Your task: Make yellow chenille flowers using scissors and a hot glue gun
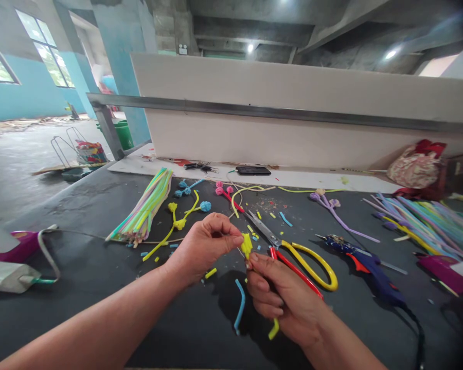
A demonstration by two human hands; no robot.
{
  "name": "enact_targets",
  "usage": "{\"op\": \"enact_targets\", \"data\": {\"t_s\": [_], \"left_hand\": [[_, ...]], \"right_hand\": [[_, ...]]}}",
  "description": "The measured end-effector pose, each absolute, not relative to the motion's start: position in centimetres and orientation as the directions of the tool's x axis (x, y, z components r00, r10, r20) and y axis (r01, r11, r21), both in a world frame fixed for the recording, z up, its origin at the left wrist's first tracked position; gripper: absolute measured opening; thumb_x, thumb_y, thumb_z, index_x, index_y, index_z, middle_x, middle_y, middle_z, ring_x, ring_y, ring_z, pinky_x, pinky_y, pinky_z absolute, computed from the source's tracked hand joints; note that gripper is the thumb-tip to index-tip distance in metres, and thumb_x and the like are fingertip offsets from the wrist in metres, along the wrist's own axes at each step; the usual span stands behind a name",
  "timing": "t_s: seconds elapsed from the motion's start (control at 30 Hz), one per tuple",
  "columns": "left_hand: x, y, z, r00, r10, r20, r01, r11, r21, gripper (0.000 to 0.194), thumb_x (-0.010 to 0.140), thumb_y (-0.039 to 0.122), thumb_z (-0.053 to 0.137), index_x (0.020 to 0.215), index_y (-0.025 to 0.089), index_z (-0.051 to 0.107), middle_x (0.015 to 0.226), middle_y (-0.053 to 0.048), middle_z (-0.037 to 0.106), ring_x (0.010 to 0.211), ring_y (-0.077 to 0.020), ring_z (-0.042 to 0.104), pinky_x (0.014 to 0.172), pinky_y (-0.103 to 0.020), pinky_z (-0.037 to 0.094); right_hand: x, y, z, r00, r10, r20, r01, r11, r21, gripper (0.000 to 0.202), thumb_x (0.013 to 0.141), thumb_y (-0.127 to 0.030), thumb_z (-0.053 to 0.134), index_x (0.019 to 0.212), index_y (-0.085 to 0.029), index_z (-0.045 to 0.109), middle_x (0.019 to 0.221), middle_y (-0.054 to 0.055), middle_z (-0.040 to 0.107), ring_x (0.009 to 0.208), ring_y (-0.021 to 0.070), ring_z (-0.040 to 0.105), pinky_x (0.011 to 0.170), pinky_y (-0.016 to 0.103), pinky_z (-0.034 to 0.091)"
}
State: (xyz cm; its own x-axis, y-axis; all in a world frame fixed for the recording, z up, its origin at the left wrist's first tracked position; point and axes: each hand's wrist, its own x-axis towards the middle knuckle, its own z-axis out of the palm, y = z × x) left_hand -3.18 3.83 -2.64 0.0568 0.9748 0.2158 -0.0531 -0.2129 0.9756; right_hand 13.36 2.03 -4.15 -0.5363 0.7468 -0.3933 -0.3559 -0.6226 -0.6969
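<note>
Near the middle of the view, a small yellow pipe-cleaner flower (247, 244) is held above the dark table (81, 313). My left hand (206, 244) has thumb and forefinger pinched together at the flower's upper left edge. Wrapped round the base and stem of the flower is my right hand (272, 288); a yellow stem end pokes out beneath it. Scissors (308, 262) with yellow and red handles lie just beyond the right hand, blades apart. A bent blue pipe-cleaner piece (239, 307) rests left of that hand, and a short yellow piece (211, 273) lies nearby.
A blue glue gun (364, 270) lies at right. Pipe-cleaner bundles lie at left (144, 205) and far right (432, 221). Finished-looking yellow (179, 224), pink (224, 188) and purple (327, 203) stems lie beyond the hands. A phone (253, 170) sits by the white back panel (254, 144).
</note>
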Motion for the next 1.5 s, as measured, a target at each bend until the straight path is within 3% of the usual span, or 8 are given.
{"op": "enact_targets", "data": {"t_s": [0.47,0.7,1.27,1.5], "left_hand": [[-2.9,3.9,-3.5,0.027,0.952,0.305,0.045,-0.306,0.951,0.007,0.071,0.017,0.063,0.069,0.016,0.057,0.077,0.002,0.050,0.069,-0.0092,0.045,0.064,-0.022,0.037],[-2.9,4.0,-3.7,0.031,0.948,0.316,0.063,-0.318,0.946,0.007,0.072,0.015,0.061,0.073,0.017,0.055,0.079,0.002,0.048,0.071,-0.0094,0.047,0.064,-0.022,0.039],[-3.4,4.1,-3.6,0.066,0.877,0.476,0.256,-0.476,0.841,0.007,0.078,0.014,0.057,0.073,0.017,0.061,0.087,-0.003,0.050,0.086,-0.0143,0.050,0.075,-0.026,0.041],[-3.5,4.0,-3.8,0.090,0.859,0.505,0.269,-0.509,0.818,0.006,0.077,0.014,0.059,0.080,0.018,0.061,0.092,-0.003,0.049,0.082,-0.0123,0.051,0.073,-0.025,0.043]], "right_hand": [[13.5,2.1,-4.2,-0.536,0.736,-0.413,-0.343,-0.637,-0.690,0.020,0.078,-0.030,0.064,0.068,-0.015,0.056,0.048,-0.008,0.042,0.033,-0.0011,0.020,0.032,0.012,0.013],[13.5,2.2,-3.9,-0.536,0.737,-0.412,-0.340,-0.635,-0.693,0.022,0.072,-0.031,0.070,0.068,-0.015,0.056,0.046,-0.009,0.043,0.033,-0.0016,0.019,0.031,0.012,0.012],[13.6,2.1,-3.8,-0.526,0.737,-0.425,-0.373,-0.649,-0.663,0.019,0.074,-0.028,0.067,0.066,-0.014,0.057,0.044,-0.008,0.043,0.031,-0.0016,0.021,0.031,0.012,0.013],[13.7,2.1,-3.9,-0.543,0.725,-0.424,-0.366,-0.659,-0.657,0.019,0.074,-0.029,0.067,0.068,-0.014,0.058,0.045,-0.009,0.043,0.031,-0.0017,0.020,0.031,0.011,0.012]]}}
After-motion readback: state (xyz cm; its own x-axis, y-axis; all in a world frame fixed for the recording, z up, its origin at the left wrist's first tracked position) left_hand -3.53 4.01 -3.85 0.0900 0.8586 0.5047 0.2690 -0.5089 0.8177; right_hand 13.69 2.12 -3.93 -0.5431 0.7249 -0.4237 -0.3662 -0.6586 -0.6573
